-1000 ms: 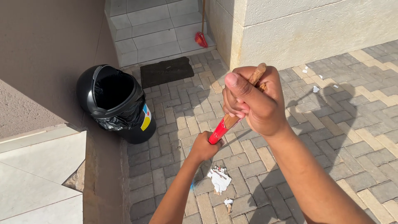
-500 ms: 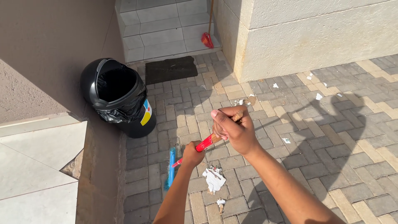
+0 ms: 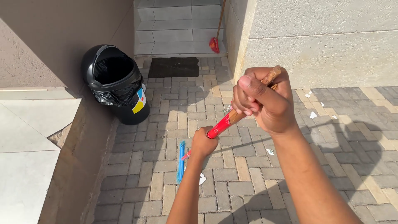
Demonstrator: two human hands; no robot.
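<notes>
Outdoor yard of a home, sunlit. Ground is paved with grey and tan interlocking bricks (image 3: pixel 174 124), scraps of paper litter (image 3: pixel 313 115) lying on them. Rough plastered walls (image 3: pixel 323 41) close it in. A dark doormat (image 3: pixel 174 67) lies before a tiled step (image 3: pixel 178 25). A black bin (image 3: pixel 116 83) with a bag liner stands by a low ledge (image 3: pixel 37 124).

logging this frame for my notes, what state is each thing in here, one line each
left hand: closed around the lower, red part of the broom handle
right hand: closed around the top wooden end
broom: held slanted, blue head down on the paving
bin: upright, lid open, black liner fitted
paper scrap: lying on the pavers by the broom head
second broom: leaning in the wall corner
doormat: flat on the ground
</notes>
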